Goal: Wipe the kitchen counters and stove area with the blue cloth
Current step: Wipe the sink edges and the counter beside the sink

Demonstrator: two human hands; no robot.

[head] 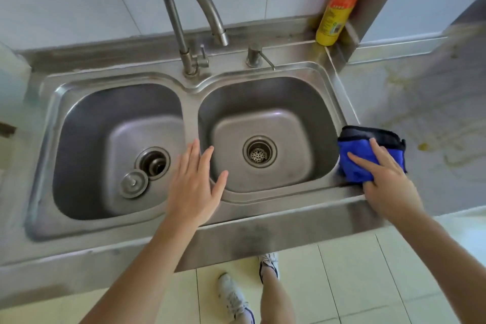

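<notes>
Spanning most of the view, the stainless steel double-bowl sink unit (263, 223) sits between a pale counter on the left and a pale marbled stone counter (420, 113) on the right, which carries yellowish stains. Behind the bowls rises the curved grey metal tap (181, 8), and a tall yellow plastic bottle (339, 0) stands in the back corner.

At the right rim of the sink, the folded blue cloth with dark edging (365, 150) lies across the seam between steel and stone. The right hand (386, 179) presses down on it with two fingers extended on top, the rest curled at the near edge. The left hand (196, 187) hovers over the divider between the bowls, fingers spread and relaxed, holding nothing.

Smallest are the round metal drain plug (133, 183), lying loose in the left bowl beside its drain, and a small yellow blob (422, 146) on the stone.

Risks, as I judge them: the cloth could slip over the rim into the right bowl, and dried stains may only smear.

No stove is visible, both counters are cut off, and the bottle's label is unreadable.
</notes>
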